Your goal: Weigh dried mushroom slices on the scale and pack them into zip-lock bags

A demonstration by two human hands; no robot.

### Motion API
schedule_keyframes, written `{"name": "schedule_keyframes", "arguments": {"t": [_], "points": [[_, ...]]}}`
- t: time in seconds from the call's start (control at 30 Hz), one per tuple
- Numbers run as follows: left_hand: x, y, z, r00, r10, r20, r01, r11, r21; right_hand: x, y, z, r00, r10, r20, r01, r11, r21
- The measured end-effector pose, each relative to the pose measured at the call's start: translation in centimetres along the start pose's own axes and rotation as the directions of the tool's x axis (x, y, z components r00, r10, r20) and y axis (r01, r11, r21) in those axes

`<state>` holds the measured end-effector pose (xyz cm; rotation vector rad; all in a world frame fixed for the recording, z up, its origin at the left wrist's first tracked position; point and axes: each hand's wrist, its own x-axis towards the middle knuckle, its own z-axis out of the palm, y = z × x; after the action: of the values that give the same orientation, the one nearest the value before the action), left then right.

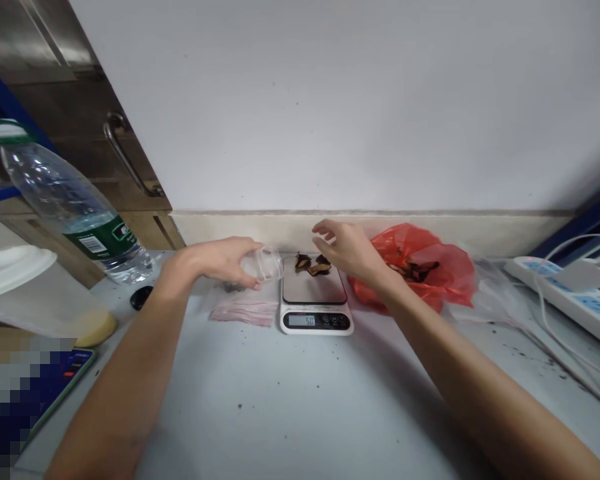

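Note:
My left hand (230, 259) is wrapped round a small clear plastic cup (269, 264), tipped on its side at the left edge of the kitchen scale (314, 291). Several dark brown dried pieces (320, 269) lie on the scale's plate, and its display seems to read 50. Over the right side of the plate hovers my right hand (347, 248), its fingers bent and apart with nothing seen in them. It partly hides a piece at the back. Beneath my left hand lies a stack of clear zip bags (244, 312) with red seal lines.
A red plastic bag (447, 267) holding more dried pieces sits right of the scale, against the wall. Farther right is a white power strip (575, 293) with cables. At left stand a water bottle (93, 233), a white-lidded tub (25, 300) and a phone (63, 380).

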<state>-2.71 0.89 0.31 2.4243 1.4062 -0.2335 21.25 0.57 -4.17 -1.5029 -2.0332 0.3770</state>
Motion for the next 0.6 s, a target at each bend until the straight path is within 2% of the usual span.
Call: {"name": "schedule_keyframes", "arguments": {"t": [0.07, 0.17, 0.23, 0.37, 0.53, 0.6], "points": [[-0.2, 0.2, -0.3, 1.0, -0.014, -0.018, 0.014, 1.0, 0.004, 0.0, 0.5, -0.2, 0.993, 0.027, 0.116, -0.014, 0.994, -0.111], [-0.2, 0.2, -0.3, 0.999, 0.015, -0.038, -0.015, 1.0, 0.007, 0.0, 0.7, 0.5, 0.951, -0.011, 0.308, 0.065, 0.984, -0.165], [0.0, 0.0, -0.1, 0.997, 0.057, -0.043, -0.057, 0.998, -0.003, 0.1, 0.5, 1.2, 0.925, -0.036, 0.378, 0.12, 0.972, -0.2], [0.5, 0.0, 0.3, 0.996, 0.084, -0.019, -0.084, 0.996, -0.03, 0.3, 0.0, 1.4, 0.899, -0.038, 0.435, 0.161, 0.955, -0.249], [1.0, 0.3, 0.8, 0.998, 0.061, 0.02, -0.061, 0.998, -0.002, 0.2, -0.2, 0.6, 0.911, 0.027, 0.412, 0.081, 0.967, -0.243], [1.2, 0.3, 1.1, 0.996, 0.089, 0.019, -0.089, 0.996, 0.008, 0.1, -0.1, 0.4, 0.912, 0.024, 0.41, 0.062, 0.979, -0.194]]}}
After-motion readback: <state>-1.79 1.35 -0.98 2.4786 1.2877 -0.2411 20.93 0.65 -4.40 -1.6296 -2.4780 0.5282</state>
